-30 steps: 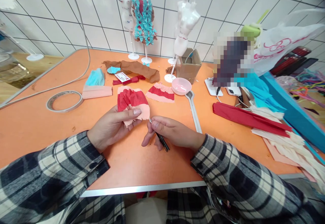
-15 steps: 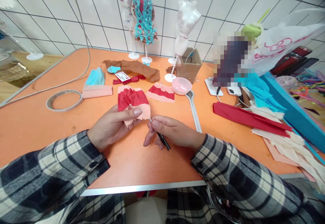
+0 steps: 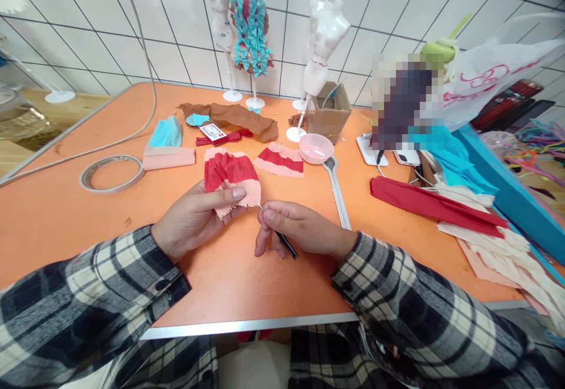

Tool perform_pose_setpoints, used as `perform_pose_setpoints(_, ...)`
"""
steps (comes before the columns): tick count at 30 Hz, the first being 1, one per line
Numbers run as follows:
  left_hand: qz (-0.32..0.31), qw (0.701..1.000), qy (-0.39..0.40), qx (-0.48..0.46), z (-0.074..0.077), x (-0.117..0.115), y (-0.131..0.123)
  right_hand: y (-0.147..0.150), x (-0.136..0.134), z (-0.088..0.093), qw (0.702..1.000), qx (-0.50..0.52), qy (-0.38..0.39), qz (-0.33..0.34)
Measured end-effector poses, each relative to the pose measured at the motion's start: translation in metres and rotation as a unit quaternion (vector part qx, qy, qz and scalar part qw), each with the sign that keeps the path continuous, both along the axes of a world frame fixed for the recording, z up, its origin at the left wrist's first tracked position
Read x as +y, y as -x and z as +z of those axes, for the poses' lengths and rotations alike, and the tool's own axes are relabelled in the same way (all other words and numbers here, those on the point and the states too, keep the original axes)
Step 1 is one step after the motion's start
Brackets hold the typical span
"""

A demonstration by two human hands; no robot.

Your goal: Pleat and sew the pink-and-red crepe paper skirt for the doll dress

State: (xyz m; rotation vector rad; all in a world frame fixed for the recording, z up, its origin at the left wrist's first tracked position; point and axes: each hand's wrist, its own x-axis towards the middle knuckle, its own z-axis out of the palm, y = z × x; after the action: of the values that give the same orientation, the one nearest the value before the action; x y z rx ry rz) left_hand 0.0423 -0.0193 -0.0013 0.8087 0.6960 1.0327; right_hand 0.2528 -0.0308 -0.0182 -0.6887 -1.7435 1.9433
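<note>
Between the thumb and fingers of my left hand [image 3: 194,215] is a ruffled piece of pink and red crepe paper [image 3: 233,172], its lower edge fringed. My right hand [image 3: 304,227] is closed around a thin tool with black handles [image 3: 286,243], and the metal tip meets the paper's lower right corner. A second pink and red paper piece [image 3: 281,160] lies flat beyond my hands. Beside it stands a pink bowl [image 3: 316,149], with a grey long-handled tool [image 3: 338,192] in front.
A tape roll [image 3: 112,174] and folded pink paper [image 3: 170,159] lie left. Brown paper [image 3: 242,119], white mannequins [image 3: 324,36] and a cardboard box [image 3: 330,112] are at the back. Red folded paper [image 3: 435,205] and phones with cables are right.
The lower fingers of my right hand have shifted slightly right, and the black handles have tilted a little. My left hand and the paper have barely moved.
</note>
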Motion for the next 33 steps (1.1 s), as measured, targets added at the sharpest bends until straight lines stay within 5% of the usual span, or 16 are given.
perform_pose_setpoints(11,0.047,0.998,0.034,-0.002,0.0,0.003,0.004,0.001,-0.001,0.007,0.999,-0.036,0.027,0.014)
perform_pose_setpoints(15,0.091,0.995,0.025,-0.006,-0.002,0.007,0.009,-0.008,0.004,0.014,0.988,-0.103,-0.048,-0.102)
perform_pose_setpoints(19,0.085,0.996,-0.006,0.01,0.0,0.012,0.015,-0.027,0.017,0.018,0.871,-0.31,-0.286,-0.251)
perform_pose_setpoints(22,0.081,0.997,0.004,0.021,0.001,0.012,0.017,-0.038,0.025,0.016,0.801,-0.416,-0.344,-0.259)
perform_pose_setpoints(25,0.065,0.995,-0.006,0.079,0.0,0.009,0.019,-0.04,0.027,0.01,0.772,-0.455,-0.363,-0.258)
perform_pose_setpoints(29,0.04,0.978,-0.075,0.19,-0.002,0.002,0.023,-0.034,0.024,0.007,0.778,-0.402,-0.385,-0.291)
perform_pose_setpoints(31,-0.011,0.964,-0.115,0.238,0.001,-0.002,0.024,-0.026,0.022,0.01,0.827,-0.292,-0.342,-0.337)
perform_pose_setpoints(33,-0.069,0.952,-0.153,0.256,0.006,-0.005,0.024,-0.016,0.02,0.015,0.91,-0.144,-0.214,-0.324)
